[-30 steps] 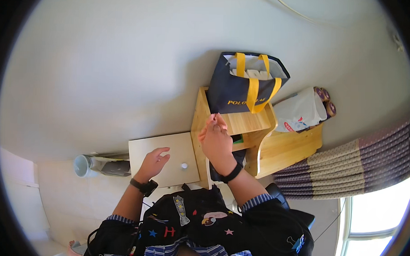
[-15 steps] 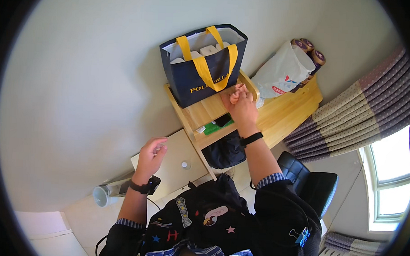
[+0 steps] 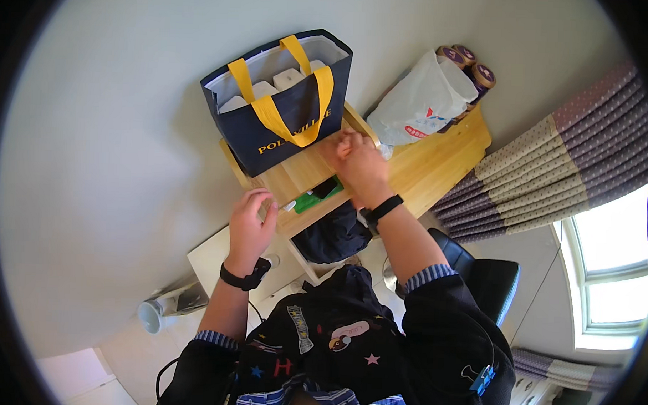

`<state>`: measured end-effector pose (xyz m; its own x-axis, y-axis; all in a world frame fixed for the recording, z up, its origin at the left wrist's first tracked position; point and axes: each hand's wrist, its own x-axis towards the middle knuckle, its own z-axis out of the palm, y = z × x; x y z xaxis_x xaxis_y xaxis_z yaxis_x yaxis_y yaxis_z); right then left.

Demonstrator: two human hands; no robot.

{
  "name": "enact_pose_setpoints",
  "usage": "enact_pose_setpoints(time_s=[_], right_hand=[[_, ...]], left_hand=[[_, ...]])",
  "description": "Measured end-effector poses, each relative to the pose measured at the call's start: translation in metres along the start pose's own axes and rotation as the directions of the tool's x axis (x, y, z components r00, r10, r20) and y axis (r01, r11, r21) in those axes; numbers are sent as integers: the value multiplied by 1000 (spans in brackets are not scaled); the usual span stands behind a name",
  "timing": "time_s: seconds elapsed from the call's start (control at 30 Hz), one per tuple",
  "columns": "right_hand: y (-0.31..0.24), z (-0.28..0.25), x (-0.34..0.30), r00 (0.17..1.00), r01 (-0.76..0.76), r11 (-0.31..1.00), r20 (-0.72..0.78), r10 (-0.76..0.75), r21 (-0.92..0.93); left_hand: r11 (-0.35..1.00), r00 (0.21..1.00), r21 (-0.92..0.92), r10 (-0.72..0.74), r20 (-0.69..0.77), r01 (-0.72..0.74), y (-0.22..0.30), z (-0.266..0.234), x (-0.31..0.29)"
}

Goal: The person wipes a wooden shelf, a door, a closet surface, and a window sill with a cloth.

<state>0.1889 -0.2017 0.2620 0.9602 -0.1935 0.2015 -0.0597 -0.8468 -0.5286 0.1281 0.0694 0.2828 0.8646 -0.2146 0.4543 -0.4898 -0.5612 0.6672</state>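
Observation:
My right hand [image 3: 362,168] rests at the right end of a wooden shelf top [image 3: 291,174], beside the shelf's raised side edge. Its fingers are curled closed, and whatever they may hold is hidden. A dark blue paper bag [image 3: 233,136] with yellow handles stands upright on that top, just left of this hand. White boxes [image 3: 288,78] show in its open mouth. My left hand [image 3: 252,221] hovers near the shelf's left front corner, fingers loosely bent, thumb apart, holding nothing. In the compartment under the top lie a green item [image 3: 308,201] and a black phone-like object [image 3: 327,187].
On the wooden desk [image 3: 440,160] to the right stand a white plastic bag [image 3: 416,106] and several purple containers with brown lids [image 3: 483,76]. Dark fabric [image 3: 333,235] fills the lower shelf opening. A black chair [image 3: 489,280] is at right, near a curtain [image 3: 546,164]. A pale bin [image 3: 151,316] stands lower left.
My left hand has risen toward the shelf's left front corner. The right hand stays closed by the shelf's right edge. The whole view has shifted, so the furniture sits farther left.

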Motion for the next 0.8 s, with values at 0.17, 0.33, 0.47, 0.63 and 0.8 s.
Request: enact_pose_setpoints(time_s=[0.17, 0.33, 0.47, 0.63, 0.8], right_hand=[[-32, 21, -7, 991, -34, 937, 112, 78, -347], [-54, 25, -62, 937, 327, 938, 171, -305, -117], [23, -27, -55, 911, 362, 863, 60, -407, 352], [156, -67, -37, 991, 79, 968, -123, -51, 239], [299, 29, -28, 992, -86, 982, 104, 69, 166]], left_hand=[[994, 994, -37, -103, -21, 102, 12, 8, -1], [999, 993, -39, -27, -117, 22, 68, 28, 45], [996, 997, -58, 74, -12, -75, 121, 76, 80], [988, 981, -4, 155, 112, -156, 147, 165, 130], [924, 939, 227, 255, 231, -307, 137, 249, 179]])
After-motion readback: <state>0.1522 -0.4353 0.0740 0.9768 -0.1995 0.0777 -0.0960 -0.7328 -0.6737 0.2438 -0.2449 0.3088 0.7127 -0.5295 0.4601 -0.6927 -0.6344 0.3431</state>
